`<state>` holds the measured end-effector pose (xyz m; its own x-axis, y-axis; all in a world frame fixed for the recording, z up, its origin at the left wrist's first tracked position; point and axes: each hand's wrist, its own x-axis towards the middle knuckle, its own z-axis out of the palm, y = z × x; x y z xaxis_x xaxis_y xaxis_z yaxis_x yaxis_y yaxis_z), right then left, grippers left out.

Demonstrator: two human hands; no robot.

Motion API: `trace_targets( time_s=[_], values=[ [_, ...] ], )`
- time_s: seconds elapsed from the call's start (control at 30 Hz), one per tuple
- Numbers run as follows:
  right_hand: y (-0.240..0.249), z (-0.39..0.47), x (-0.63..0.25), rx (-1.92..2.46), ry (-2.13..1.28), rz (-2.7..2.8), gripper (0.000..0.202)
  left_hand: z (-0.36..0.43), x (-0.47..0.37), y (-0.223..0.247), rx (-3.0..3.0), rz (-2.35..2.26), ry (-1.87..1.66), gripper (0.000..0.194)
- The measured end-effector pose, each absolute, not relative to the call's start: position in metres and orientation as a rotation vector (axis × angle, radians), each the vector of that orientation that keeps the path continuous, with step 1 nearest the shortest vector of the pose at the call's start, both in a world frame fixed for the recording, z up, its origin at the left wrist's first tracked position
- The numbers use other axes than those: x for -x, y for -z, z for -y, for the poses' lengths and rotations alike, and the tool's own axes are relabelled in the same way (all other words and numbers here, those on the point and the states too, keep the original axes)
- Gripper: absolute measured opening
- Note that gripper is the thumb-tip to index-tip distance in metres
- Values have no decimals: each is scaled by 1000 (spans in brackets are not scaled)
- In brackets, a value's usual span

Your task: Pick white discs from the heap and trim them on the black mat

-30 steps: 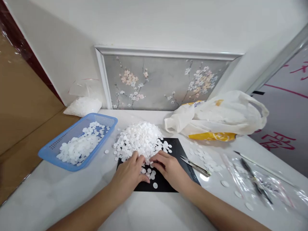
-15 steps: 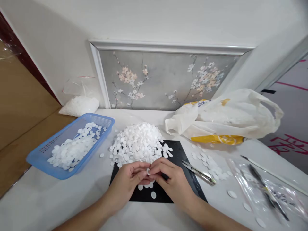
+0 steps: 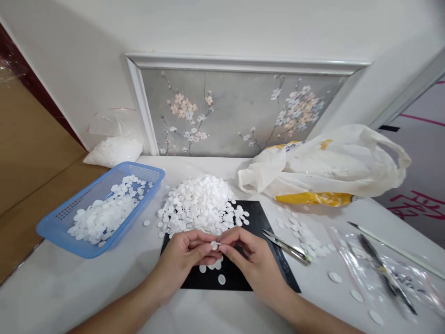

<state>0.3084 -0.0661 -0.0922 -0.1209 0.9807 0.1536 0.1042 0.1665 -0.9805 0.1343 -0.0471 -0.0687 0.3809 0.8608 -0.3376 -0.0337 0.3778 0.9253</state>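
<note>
Over the black mat (image 3: 274, 250), my left hand (image 3: 181, 257) pinches a small round white disc (image 3: 214, 245) between thumb and fingers. My right hand (image 3: 247, 253) has its thumb and forefinger closed at the disc's right edge, where a thin white bit shows between the fingertips. Just beyond both hands rises a large heap of white discs (image 3: 198, 202), partly lying on the mat. A few loose discs (image 3: 221, 279) lie below the hands. Metal snips (image 3: 288, 248) rest across the mat's right edge, apart from my right hand.
At the left stands a blue plastic basket (image 3: 52, 230) with many white discs inside. Behind it is a clear bag (image 3: 116, 150) of white pieces. A white-and-yellow plastic bag (image 3: 323, 171) lies back right. Scattered discs, a clear pouch (image 3: 368, 273) and dark tweezers (image 3: 385, 273) lie at the right.
My fingers have shifted slightly. The disc now faces up more openly between my left thumb and fingers, and my right fingertips have drawn a little to its right side.
</note>
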Motion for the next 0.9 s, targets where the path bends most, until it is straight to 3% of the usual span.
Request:
trace_targets(
  time_s=[0.37, 0.57, 0.9],
  values=[
    [97, 56, -314, 940, -1747, 807, 31, 45, -132, 66, -999, -1053, -696, 27],
    [95, 57, -314, 972, -1779, 792, 36, 42, -132, 67, -1004, -1107, -691, 28],
    [92, 61, -307, 1161, -1530, 1253, 34, 44, -135, 71, -1058, -1030, -688, 26]
  ],
)
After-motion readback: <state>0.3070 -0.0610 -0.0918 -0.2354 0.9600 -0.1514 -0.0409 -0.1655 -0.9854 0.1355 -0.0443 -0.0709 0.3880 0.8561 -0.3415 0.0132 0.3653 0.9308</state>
